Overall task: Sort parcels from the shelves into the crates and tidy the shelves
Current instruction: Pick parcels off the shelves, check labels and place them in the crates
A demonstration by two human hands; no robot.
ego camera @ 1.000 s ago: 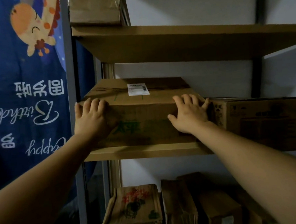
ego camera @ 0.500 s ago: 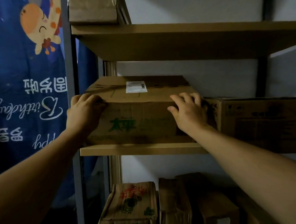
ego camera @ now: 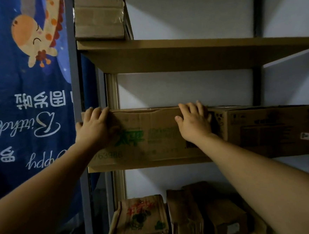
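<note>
Both hands are up on the green-printed cardboard box, which sits on the middle shelf at its left end. The left hand is pressed against the box's left front corner, fingers hooked over the top edge, thumb out to the side. The right hand lies flat on the box's front near its right end, fingers curled over the top edge too, so the box is grasped from both ends. Just right of it, touching, stands a darker brown carton on the same shelf. Up on the top shelf, far left, rests a taped parcel. Down below, several worn boxes stand side by side. A blue birthday banner hangs left of the rack.
</note>
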